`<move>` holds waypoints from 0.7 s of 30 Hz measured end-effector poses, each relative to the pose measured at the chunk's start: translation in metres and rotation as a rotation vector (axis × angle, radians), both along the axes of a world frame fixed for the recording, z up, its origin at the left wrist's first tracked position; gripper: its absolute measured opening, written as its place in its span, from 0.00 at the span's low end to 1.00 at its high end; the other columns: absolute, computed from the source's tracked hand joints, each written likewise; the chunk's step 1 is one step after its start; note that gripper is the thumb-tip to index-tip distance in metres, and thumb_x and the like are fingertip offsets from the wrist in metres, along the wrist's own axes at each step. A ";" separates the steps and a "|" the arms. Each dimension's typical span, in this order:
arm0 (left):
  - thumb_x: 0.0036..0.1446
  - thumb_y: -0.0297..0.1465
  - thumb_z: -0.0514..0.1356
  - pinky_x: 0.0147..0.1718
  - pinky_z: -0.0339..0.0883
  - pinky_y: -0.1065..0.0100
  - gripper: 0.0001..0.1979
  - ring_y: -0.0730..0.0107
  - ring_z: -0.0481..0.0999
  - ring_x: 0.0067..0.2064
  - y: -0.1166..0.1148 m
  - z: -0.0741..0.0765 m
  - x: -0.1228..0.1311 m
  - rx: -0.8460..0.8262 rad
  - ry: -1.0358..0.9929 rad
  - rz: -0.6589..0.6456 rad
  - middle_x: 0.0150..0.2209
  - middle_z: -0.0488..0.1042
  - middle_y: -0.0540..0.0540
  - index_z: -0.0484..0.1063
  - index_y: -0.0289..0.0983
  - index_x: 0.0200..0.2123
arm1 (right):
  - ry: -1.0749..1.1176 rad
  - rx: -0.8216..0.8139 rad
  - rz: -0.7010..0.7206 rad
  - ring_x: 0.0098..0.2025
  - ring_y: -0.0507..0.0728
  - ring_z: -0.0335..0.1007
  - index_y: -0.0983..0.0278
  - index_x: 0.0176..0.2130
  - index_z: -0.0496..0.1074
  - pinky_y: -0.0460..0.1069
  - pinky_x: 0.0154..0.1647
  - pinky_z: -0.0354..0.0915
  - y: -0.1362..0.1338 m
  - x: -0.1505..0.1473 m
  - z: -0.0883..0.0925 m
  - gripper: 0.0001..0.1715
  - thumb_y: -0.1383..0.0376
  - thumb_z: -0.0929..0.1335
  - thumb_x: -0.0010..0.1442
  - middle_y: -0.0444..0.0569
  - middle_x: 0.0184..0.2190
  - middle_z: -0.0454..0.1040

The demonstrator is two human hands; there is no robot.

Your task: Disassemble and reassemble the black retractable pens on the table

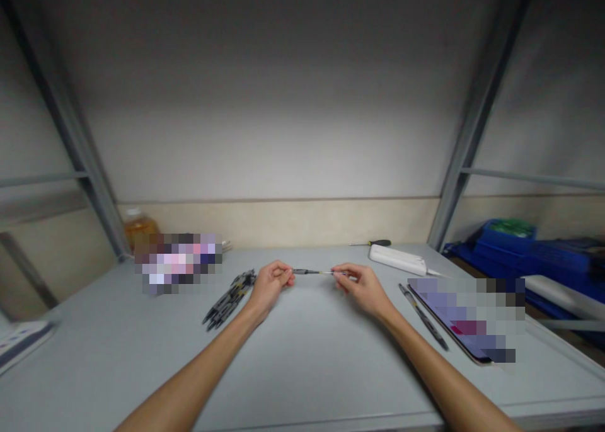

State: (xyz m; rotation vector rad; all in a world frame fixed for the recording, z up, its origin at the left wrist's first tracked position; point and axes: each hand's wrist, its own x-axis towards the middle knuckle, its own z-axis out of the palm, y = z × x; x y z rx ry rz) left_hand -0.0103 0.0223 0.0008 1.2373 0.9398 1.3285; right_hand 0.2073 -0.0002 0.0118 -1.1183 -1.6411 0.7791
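My left hand point(273, 288) is closed, with thumb and fingertips pinching the dark grey barrel of a pen point(306, 271). The pen lies level and points right, above the table. My right hand point(363, 288) pinches the far end of a thin pale rod, which looks like a pen refill point(328, 272), in line with the barrel. Its right end is hidden by my fingers. Beside my left wrist lies a pile of several similar dark pens point(229, 301). Another single pen point(423, 317) lies to the right of my right forearm.
A pixelated flat device point(454, 328) lies at the right. Behind it are a white power strip point(397, 260) and a screwdriver point(379, 243). At the back left stand a bottle point(133, 221) and a pixelated bundle point(179, 265). Blue bins point(501, 255) sit beyond the table's right edge.
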 end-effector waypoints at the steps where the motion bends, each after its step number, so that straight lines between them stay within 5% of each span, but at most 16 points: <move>1: 0.37 0.38 0.66 0.27 0.63 0.73 0.15 0.77 0.69 0.23 -0.001 0.000 0.000 0.004 -0.001 -0.006 0.19 0.71 0.51 0.68 0.34 0.24 | -0.029 -0.008 -0.008 0.20 0.49 0.59 0.68 0.28 0.72 0.44 0.21 0.58 -0.001 0.000 0.000 0.19 0.53 0.65 0.51 0.45 0.18 0.68; 6: 0.37 0.38 0.66 0.28 0.63 0.73 0.15 0.76 0.70 0.24 -0.005 0.003 0.003 0.030 0.010 -0.028 0.20 0.71 0.50 0.68 0.33 0.24 | -0.085 -0.109 0.014 0.14 0.47 0.52 0.67 0.19 0.67 0.44 0.17 0.52 -0.005 -0.003 0.001 0.31 0.48 0.56 0.58 0.42 0.10 0.58; 12: 0.36 0.38 0.67 0.27 0.63 0.73 0.16 0.78 0.68 0.23 -0.001 0.000 0.000 -0.055 -0.040 -0.014 0.20 0.71 0.51 0.67 0.33 0.24 | -0.045 0.083 -0.030 0.24 0.51 0.63 0.65 0.43 0.70 0.44 0.22 0.58 -0.004 0.000 0.004 0.25 0.54 0.69 0.47 0.46 0.25 0.70; 15: 0.36 0.37 0.66 0.26 0.62 0.74 0.15 0.79 0.68 0.22 0.001 -0.003 -0.001 -0.060 -0.052 -0.023 0.19 0.70 0.51 0.67 0.33 0.23 | -0.124 0.060 -0.034 0.21 0.50 0.60 0.66 0.30 0.73 0.45 0.22 0.57 -0.004 0.000 0.003 0.19 0.53 0.65 0.52 0.45 0.19 0.68; 18: 0.36 0.36 0.66 0.26 0.63 0.73 0.15 0.78 0.68 0.22 0.001 -0.003 0.000 -0.030 -0.034 -0.026 0.19 0.70 0.51 0.67 0.33 0.24 | -0.216 -0.013 -0.038 0.16 0.49 0.55 0.67 0.19 0.68 0.45 0.22 0.54 -0.006 -0.002 0.002 0.27 0.52 0.59 0.58 0.43 0.12 0.61; 21: 0.36 0.37 0.66 0.26 0.63 0.73 0.15 0.78 0.68 0.22 -0.002 0.000 0.001 -0.033 -0.027 -0.022 0.19 0.70 0.50 0.67 0.33 0.23 | -0.227 -0.011 -0.043 0.17 0.50 0.57 0.68 0.25 0.71 0.45 0.22 0.55 -0.006 -0.002 0.002 0.26 0.52 0.58 0.58 0.43 0.13 0.62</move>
